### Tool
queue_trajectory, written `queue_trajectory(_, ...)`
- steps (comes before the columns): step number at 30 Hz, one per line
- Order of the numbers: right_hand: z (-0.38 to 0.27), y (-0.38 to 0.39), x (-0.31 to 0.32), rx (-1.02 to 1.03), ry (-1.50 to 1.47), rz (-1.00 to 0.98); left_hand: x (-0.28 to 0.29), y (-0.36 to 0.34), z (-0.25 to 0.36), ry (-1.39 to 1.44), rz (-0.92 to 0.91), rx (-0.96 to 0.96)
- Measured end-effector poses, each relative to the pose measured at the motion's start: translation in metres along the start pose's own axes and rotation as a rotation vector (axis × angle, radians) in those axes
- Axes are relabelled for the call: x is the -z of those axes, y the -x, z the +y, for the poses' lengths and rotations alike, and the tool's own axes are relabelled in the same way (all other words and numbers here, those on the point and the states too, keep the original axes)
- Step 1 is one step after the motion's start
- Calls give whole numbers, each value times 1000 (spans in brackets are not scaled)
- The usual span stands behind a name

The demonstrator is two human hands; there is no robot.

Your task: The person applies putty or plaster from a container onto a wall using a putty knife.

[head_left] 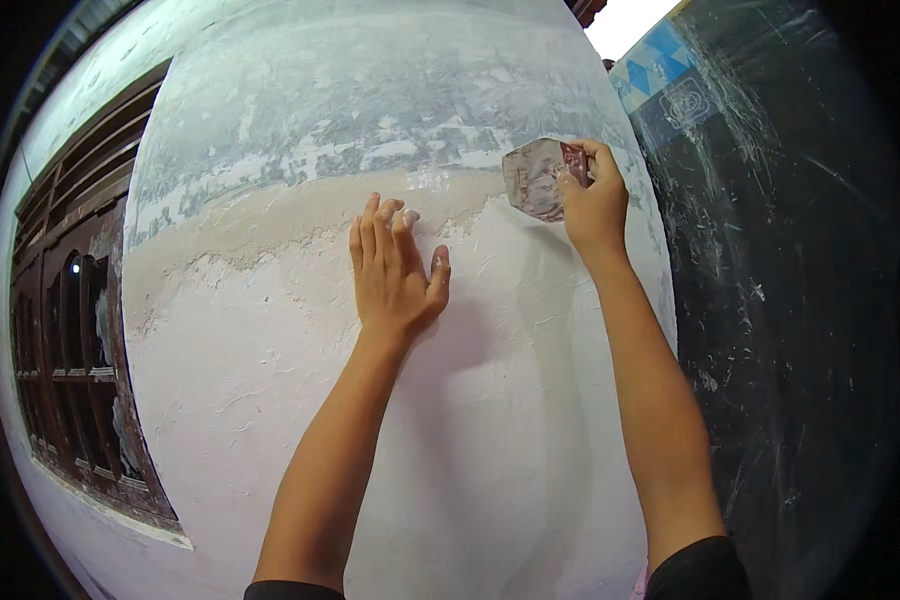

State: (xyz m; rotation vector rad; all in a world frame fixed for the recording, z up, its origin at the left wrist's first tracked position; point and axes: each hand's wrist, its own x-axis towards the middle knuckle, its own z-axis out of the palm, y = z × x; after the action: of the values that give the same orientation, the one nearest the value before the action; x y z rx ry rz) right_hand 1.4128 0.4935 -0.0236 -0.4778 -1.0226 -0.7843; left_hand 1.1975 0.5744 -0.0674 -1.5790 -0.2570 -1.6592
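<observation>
A broad plastered wall (390, 430) is filling the view, white and wet-looking below, with a tan band and grey scraped patches running across it above. A dark wooden window frame (70, 350) is sitting at its left edge and a dark smeared panel (770, 300) is flanking it on the right. The left hand (395, 275) is lying flat on the wall, fingers extended and close together, thumb angled out. The right hand (595, 195) is pinching the handle end of a putty knife (535, 178), whose wide blade is pointing left, pressing on the wall at the tan band. The blade is lying up and to the right of the left fingertips, near them but apart.
</observation>
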Motion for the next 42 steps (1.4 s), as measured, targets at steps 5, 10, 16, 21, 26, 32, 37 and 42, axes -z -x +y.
queue_trajectory(5, -21, 19, 12, 183, 192, -71, 0, 0, 0, -4, 7, -6)
queue_trajectory(10, 5, 38, 6, 450, 323, -215, 0, 0, 1, -5, 9, -8)
queue_trajectory(16, 25, 56, -10, 573, 504, -273, 0, 0, 1, -12, 9, -6)
queue_trajectory(21, 24, 59, -11, 603, 661, -343, 0, -2, 2, 18, 24, -17)
queue_trajectory(26, 25, 77, 17, 679, 833, -314, 0, 0, 2, 6, 22, -4)
queue_trajectory(32, -3, 65, 54, 291, 685, -221, -1, 0, 1, -33, 9, -52)
queue_trajectory(37, -1, 11, 25, 188, 152, -56, -5, -7, 9, -55, -92, -173)
queue_trajectory(42, 16, -23, -8, 18, 123, -235, -16, -8, 24, -51, -75, -118)
